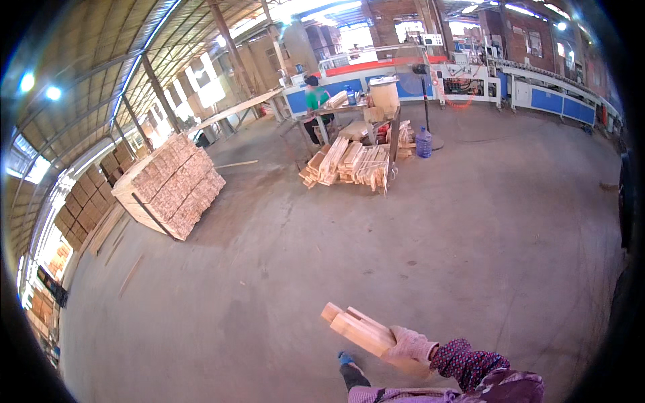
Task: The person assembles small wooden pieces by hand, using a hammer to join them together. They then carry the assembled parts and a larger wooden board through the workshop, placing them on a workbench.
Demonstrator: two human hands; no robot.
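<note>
My right hand [410,344], in a pale pinkish work glove, is closed around a small bundle of light wooden boards [361,330]. The boards lie side by side, their far ends pointing forward and to the left, held low in front of my body. A dark patterned sleeve [463,359] covers that arm. My left hand does not show. Below the boards one of my feet [345,358], in a blue shoe, stands on the concrete floor.
A big strapped stack of timber [171,185] stands at left. Ahead, cut wood pieces [353,163] lie beneath a cluttered workbench [356,107], with a blue water jug [423,144] beside it. A person in green [314,101] stands there. Blue-and-white machines [410,84] line the back.
</note>
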